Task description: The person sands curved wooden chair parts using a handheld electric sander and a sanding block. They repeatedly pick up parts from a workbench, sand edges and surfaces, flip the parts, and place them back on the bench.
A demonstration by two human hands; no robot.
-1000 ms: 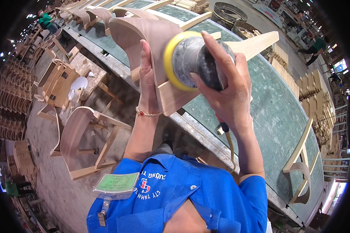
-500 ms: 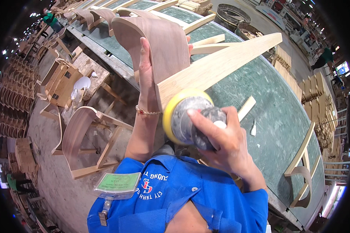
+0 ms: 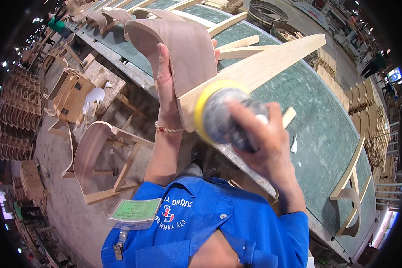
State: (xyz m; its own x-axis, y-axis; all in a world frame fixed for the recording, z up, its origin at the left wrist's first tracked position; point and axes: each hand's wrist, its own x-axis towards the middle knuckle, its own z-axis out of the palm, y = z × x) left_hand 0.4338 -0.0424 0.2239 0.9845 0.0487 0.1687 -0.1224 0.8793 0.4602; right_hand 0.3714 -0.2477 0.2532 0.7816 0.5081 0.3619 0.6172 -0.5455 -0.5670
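Note:
My left hand (image 3: pixel 165 67) grips a chair frame from below, its thumb along the curved brown veneer backrest (image 3: pixel 193 53) and fingertips showing past the far edge. A pale wooden leg (image 3: pixel 263 67) runs from that backrest toward the upper right. My right hand (image 3: pixel 265 136) is wrapped round a grey round sander (image 3: pixel 230 114) with a yellow pad. The pad's edge is against the lower left end of the pale leg. Motion smears the right fingers somewhat, and the pad's working face is turned away from view.
A green-topped table (image 3: pixel 315 129) stretches along the right, bearing more chair frames (image 3: pixel 350 201) and a small white-handled tool (image 3: pixel 294 144). Another curved frame (image 3: pixel 91 161) stands on the floor at left, near a wooden box (image 3: pixel 71 96). Stacked backrests (image 3: pixel 15 111) line the far left.
The sander and my right hand have moved up and a little right along the pale leg. The frame in my left hand has shifted slightly.

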